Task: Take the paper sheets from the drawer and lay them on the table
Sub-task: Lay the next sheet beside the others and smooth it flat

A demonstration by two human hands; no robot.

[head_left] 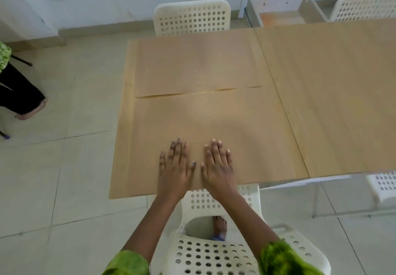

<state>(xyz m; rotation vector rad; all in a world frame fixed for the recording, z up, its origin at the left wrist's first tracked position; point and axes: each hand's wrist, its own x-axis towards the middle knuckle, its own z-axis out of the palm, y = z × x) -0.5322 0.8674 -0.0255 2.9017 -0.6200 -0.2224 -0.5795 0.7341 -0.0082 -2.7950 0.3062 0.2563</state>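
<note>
Two large brown paper sheets lie flat on the wooden table (pixel 334 94). The near sheet (pixel 235 128) covers the table's front left part, and the far sheet (pixel 197 64) lies behind it, their edges meeting. My left hand (pixel 174 167) and my right hand (pixel 217 165) rest palm down, fingers spread, side by side on the near sheet close to its front edge. Neither hand grips anything. An open drawer (pixel 282 15) shows beyond the table at the back right, with an orange-brown bottom.
White perforated plastic chairs stand around: one under my arms (pixel 214 253), one at the far side (pixel 192 17), one at the back right (pixel 364 4), one at the right (pixel 383 184). A person's leg and foot (pixel 23 101) are on the tiled floor at left.
</note>
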